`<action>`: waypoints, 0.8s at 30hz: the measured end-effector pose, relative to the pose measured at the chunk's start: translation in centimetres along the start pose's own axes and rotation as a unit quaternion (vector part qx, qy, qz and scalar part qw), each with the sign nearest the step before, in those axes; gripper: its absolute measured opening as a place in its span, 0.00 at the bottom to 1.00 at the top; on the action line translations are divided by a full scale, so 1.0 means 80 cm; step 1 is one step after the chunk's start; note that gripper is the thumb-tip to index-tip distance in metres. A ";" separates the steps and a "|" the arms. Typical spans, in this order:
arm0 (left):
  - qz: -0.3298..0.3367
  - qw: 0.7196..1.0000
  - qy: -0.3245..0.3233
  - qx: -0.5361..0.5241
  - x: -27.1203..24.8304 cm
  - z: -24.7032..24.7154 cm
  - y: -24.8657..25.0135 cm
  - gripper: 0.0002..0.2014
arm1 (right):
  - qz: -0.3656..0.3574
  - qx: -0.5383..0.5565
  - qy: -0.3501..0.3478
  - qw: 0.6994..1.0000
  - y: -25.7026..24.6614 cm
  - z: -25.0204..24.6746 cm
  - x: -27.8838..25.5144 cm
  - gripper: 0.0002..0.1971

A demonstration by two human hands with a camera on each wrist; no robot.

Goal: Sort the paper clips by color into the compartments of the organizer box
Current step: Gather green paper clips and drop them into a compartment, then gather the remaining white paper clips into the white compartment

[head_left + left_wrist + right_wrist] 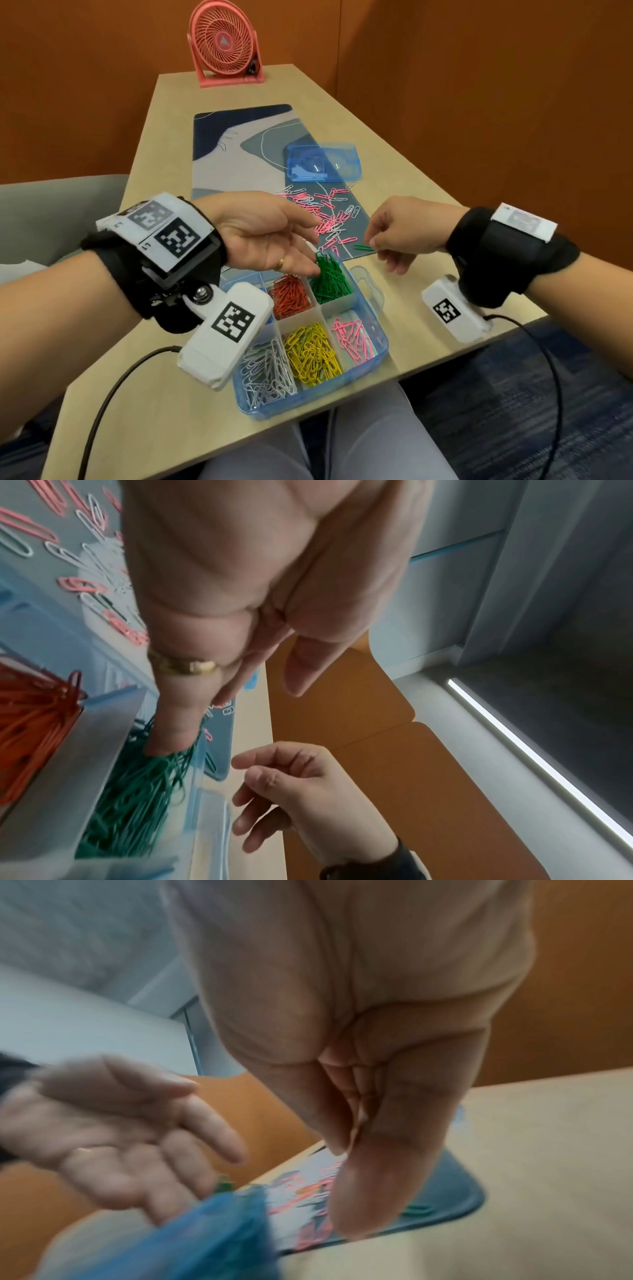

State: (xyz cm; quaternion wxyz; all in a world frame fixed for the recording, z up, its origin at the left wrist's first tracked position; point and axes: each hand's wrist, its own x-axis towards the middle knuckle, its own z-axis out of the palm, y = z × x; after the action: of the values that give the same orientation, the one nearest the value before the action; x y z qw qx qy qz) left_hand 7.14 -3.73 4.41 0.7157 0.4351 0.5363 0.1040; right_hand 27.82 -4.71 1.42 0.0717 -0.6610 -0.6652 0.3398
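Two hands [267, 236] [400, 233] (apart) above six compartments [310, 346].

Room was a small booth with orange walls [479, 85], a light wood table [164, 394], grey seating [51, 212] off to the left, dark blue patterned carpet [513, 394], and a bright ceiling light strip [534, 761].

1. Blue translucent organizer box [371, 356] sits open at the table's near edge, its compartments holding red, green, white, yellow and pink clips.
2. Loose pink and white paper clips [325, 212] lie scattered beyond it.
3. One green clip [363, 247] lies right of them.
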 end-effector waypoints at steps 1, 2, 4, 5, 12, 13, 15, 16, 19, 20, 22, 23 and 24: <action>0.005 1.000 -0.002 0.002 -0.001 -0.003 0.000 0.14 | 0.008 -0.020 0.010 1.000 0.001 -0.004 0.005 0.08; 0.010 1.000 -0.004 0.002 -0.001 -0.006 0.001 0.14 | 0.015 -0.040 0.018 0.999 0.002 -0.007 0.010 0.09; 0.026 1.000 -0.010 0.002 -0.002 -0.010 0.002 0.14 | 0.026 -0.080 0.025 0.996 0.004 -0.007 0.021 0.09; 0.038 0.999 -0.014 0.000 -0.003 -0.012 0.002 0.15 | 0.029 -0.100 0.026 0.994 0.004 -0.005 0.026 0.07; 0.114 0.990 -0.011 -0.077 -0.005 -0.049 0.003 0.16 | 0.020 -0.203 0.000 0.979 0.001 0.008 0.050 0.03; 0.122 0.989 0.002 -0.088 -0.006 -0.058 0.003 0.15 | 0.015 -0.216 -0.010 0.976 0.000 0.007 0.051 0.04; 0.133 0.987 0.037 -0.085 -0.006 -0.076 0.002 0.12 | 0.003 -0.236 -0.016 0.972 0.001 0.006 0.053 0.03; 0.135 0.987 0.059 -0.067 -0.005 -0.084 0.000 0.10 | -0.002 -0.238 -0.014 0.971 0.001 0.006 0.053 0.03; 0.126 0.984 0.122 0.027 0.005 -0.102 -0.008 0.08 | -0.015 -0.225 -0.010 0.974 0.000 0.006 0.050 0.06; 0.123 0.981 0.136 0.058 0.010 -0.105 -0.012 0.07 | -0.019 -0.218 -0.012 0.976 -0.001 0.006 0.048 0.07; 0.118 0.973 0.157 0.120 0.018 -0.110 -0.016 0.05 | -0.036 -0.194 -0.014 0.980 -0.005 0.005 0.042 0.07; 0.114 0.967 0.170 0.154 0.022 -0.112 -0.018 0.04 | -0.049 -0.174 -0.012 0.984 -0.008 0.004 0.038 0.05; 0.108 0.958 0.182 0.192 0.026 -0.114 -0.019 0.03 | -0.064 -0.146 -0.008 0.987 -0.013 0.001 0.032 0.05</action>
State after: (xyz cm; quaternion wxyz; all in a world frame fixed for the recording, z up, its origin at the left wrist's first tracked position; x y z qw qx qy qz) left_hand -0.30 1.30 1.49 0.4931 0.5937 0.6171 0.1535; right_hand 26.62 -2.24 0.99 -0.0098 -0.6179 -0.7490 0.2388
